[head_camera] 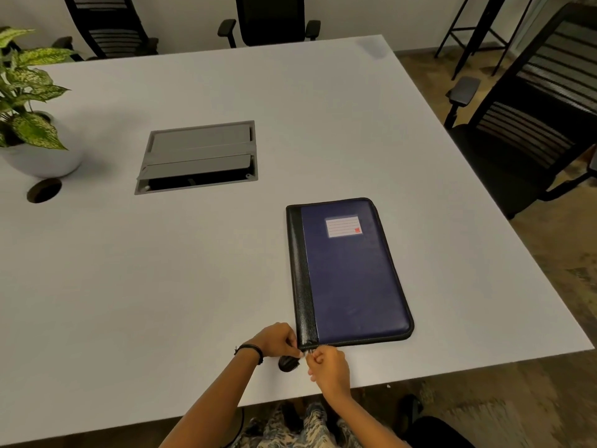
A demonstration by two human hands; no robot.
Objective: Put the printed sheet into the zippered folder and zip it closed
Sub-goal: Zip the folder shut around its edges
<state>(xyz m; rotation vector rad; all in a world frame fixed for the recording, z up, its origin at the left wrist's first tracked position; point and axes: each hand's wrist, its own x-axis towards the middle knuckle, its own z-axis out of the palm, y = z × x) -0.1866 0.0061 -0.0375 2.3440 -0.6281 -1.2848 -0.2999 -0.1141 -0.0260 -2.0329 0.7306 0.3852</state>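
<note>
A blue zippered folder point(349, 273) with a black spine strip and a white label lies flat and closed on the white table point(161, 270), right of centre. My left hand point(279, 339) pinches the folder's near left corner. My right hand point(329, 367) pinches the small metal zipper pull point(310, 351) just below that corner. No printed sheet is visible outside the folder. A dark shadow or small object sits under my left hand.
A grey cable hatch point(198, 156) is set into the table's middle, partly open. A potted plant point(29, 124) stands at the far left beside a round grommet hole point(44, 190). Black office chairs point(533, 124) surround the table. The table's near edge runs just below my hands.
</note>
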